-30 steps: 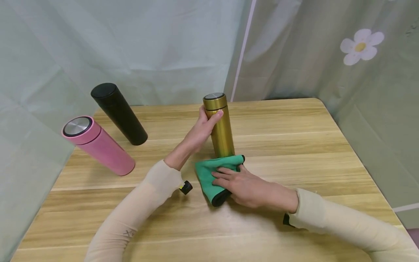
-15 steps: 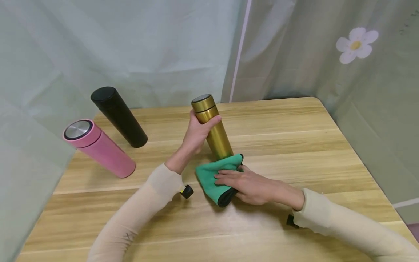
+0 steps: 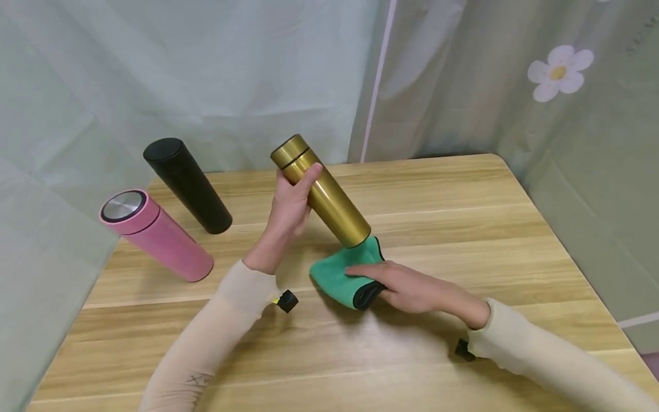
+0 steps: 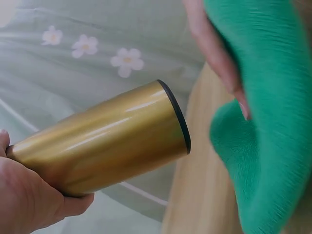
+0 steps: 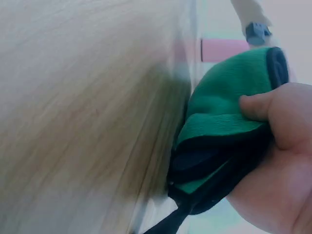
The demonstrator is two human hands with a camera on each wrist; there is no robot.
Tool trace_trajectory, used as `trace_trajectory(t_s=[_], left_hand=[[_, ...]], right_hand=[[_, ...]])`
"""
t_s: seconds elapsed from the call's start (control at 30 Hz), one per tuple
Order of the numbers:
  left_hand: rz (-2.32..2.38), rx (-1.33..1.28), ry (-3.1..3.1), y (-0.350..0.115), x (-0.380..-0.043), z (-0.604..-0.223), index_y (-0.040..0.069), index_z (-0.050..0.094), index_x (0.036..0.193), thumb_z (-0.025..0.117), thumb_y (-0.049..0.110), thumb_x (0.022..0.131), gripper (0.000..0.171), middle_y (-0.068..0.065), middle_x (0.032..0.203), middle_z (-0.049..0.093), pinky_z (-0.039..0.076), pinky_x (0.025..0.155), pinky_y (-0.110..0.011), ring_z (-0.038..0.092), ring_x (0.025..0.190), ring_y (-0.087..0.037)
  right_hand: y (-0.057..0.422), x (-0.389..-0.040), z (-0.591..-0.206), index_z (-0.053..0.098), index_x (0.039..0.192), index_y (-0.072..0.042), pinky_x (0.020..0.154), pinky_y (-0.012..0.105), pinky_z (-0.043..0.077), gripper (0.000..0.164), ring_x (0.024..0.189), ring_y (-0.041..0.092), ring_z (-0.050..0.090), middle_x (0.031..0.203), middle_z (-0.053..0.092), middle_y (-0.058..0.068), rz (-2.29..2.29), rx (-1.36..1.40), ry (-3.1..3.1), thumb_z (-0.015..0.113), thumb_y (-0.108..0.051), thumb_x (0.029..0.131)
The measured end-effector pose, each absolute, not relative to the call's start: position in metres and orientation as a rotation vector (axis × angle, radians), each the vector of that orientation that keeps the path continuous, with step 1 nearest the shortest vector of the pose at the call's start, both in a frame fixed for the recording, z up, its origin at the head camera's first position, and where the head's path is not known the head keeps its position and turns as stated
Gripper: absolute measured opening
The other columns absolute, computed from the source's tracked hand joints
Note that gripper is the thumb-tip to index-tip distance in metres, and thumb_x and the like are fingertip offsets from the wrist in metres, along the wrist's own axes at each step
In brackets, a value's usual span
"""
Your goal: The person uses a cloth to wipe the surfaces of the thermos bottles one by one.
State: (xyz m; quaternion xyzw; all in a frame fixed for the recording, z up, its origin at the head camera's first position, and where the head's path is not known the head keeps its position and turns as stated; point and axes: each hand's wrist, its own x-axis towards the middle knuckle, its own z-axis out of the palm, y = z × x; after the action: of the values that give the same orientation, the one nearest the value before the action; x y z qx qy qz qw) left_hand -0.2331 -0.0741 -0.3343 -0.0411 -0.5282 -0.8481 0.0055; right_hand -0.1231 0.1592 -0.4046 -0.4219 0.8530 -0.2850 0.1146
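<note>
My left hand [image 3: 289, 206] grips a gold thermos bottle [image 3: 329, 200] near its lid, thumb across the front. The bottle is tilted, lid toward the upper left and base toward the lower right. In the left wrist view the dark-edged base of the bottle [image 4: 112, 136] points at the green cloth [image 4: 273, 117], with a gap between them. My right hand [image 3: 412, 286] holds the folded green cloth [image 3: 337, 274] with black trim, just below the bottle's base. In the right wrist view the thumb presses on the cloth [image 5: 229, 92] and its folded layers show.
A black thermos bottle [image 3: 187, 186] and a pink thermos bottle [image 3: 157, 234] stand on the left of the wooden table [image 3: 463, 229]. Behind the table hangs a pale curtain [image 3: 257, 74] with a white flower print [image 3: 558, 73] on the right.
The gold bottle has gone from upright to tilted, its lid swinging left and its base coming off the cloth. The right hand has gathered the cloth up and shifted slightly right.
</note>
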Motion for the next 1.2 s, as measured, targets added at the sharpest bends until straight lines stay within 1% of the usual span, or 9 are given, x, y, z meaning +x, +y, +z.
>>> trace_trajectory(t_s=[0.07,0.17,0.3,0.37,0.4,0.53,0.67,0.9,1.2], left_hand=[[-2.684,-0.128,-1.597,-0.078,-0.232,-0.329,0.016,0.035,0.141,0.073,0.017,0.098,0.057,-0.009,0.121,0.052,0.051,0.095,-0.042,0.058,0.105,-0.025],[-2.711,-0.129,-1.514,-0.083,-0.230,-0.323,0.016,0.035,0.140,0.072,0.015,0.098,0.056,-0.009,0.121,0.051,0.050,0.097,-0.042,0.057,0.107,-0.024],[-2.728,-0.154,-1.397,-0.088,-0.228,-0.318,0.014,0.037,0.138,0.070,0.013,0.099,0.051,-0.008,0.120,0.050,0.050,0.097,-0.040,0.055,0.106,-0.023],[-2.727,-0.166,-1.357,-0.090,-0.226,-0.317,0.014,0.038,0.138,0.068,0.013,0.100,0.048,-0.008,0.118,0.050,0.050,0.096,-0.039,0.055,0.106,-0.022],[-2.727,-0.170,-1.346,-0.092,-0.225,-0.316,0.014,0.038,0.138,0.068,0.013,0.101,0.047,-0.007,0.118,0.050,0.051,0.095,-0.038,0.055,0.105,-0.022],[-2.720,-0.186,-1.293,-0.097,-0.223,-0.314,0.014,0.041,0.136,0.067,0.014,0.101,0.043,-0.006,0.115,0.050,0.051,0.093,-0.036,0.054,0.104,-0.022],[-2.697,-0.198,-1.248,-0.102,-0.222,-0.311,0.014,0.042,0.133,0.066,0.013,0.101,0.040,-0.006,0.114,0.050,0.051,0.092,-0.035,0.054,0.103,-0.021],[-2.665,-0.186,-1.236,-0.104,-0.215,-0.311,0.014,0.042,0.132,0.065,0.015,0.102,0.038,-0.005,0.113,0.050,0.051,0.093,-0.036,0.055,0.102,-0.021],[-2.606,-0.282,-1.205,-0.090,-0.196,-0.316,0.013,0.041,0.130,0.062,0.011,0.101,0.036,-0.005,0.109,0.050,0.053,0.087,-0.035,0.055,0.099,-0.021]], right_hand=[[0.164,-0.124,-0.403,0.047,0.155,-0.015,0.106,0.043,0.046,0.066,0.125,0.018,0.057,0.142,0.060,0.004,-0.924,-1.154,2.515,0.053,0.008,0.094],[0.172,-0.123,-0.398,0.047,0.155,-0.020,0.088,0.036,0.049,0.066,0.091,0.012,0.060,0.108,0.067,-0.001,-1.067,-0.996,2.517,0.051,0.007,0.094],[0.185,-0.120,-0.393,0.050,0.153,-0.017,0.096,0.039,0.049,0.054,0.105,0.016,0.063,0.118,0.068,0.002,-1.332,-0.817,2.454,0.051,0.000,0.102],[0.193,-0.118,-0.392,0.054,0.148,-0.009,0.104,0.039,0.047,0.042,0.128,0.022,0.055,0.144,0.058,0.007,-1.484,-0.716,2.401,0.051,-0.006,0.106],[0.196,-0.117,-0.391,0.056,0.146,-0.006,0.104,0.038,0.048,0.039,0.129,0.022,0.055,0.143,0.059,0.010,-1.565,-0.652,2.352,0.051,-0.009,0.107],[0.204,-0.111,-0.388,0.059,0.133,0.001,0.092,0.033,0.055,0.032,0.112,0.020,0.065,0.124,0.066,0.012,-1.920,-0.329,2.026,0.052,-0.018,0.109],[0.207,-0.105,-0.383,0.058,0.127,-0.008,0.089,0.037,0.058,0.023,0.104,0.020,0.070,0.115,0.070,0.005,-2.164,-0.075,1.717,0.052,-0.022,0.109],[0.190,-0.091,-0.376,0.040,0.145,-0.015,0.106,0.035,0.048,0.034,0.127,0.017,0.057,0.139,0.055,0.001,-2.391,-0.052,1.462,0.043,-0.025,0.113],[0.157,-0.082,-0.374,0.040,0.145,-0.012,0.107,0.034,0.047,0.036,0.126,0.018,0.056,0.137,0.055,0.002,-2.416,-0.137,1.437,0.041,-0.028,0.114]])
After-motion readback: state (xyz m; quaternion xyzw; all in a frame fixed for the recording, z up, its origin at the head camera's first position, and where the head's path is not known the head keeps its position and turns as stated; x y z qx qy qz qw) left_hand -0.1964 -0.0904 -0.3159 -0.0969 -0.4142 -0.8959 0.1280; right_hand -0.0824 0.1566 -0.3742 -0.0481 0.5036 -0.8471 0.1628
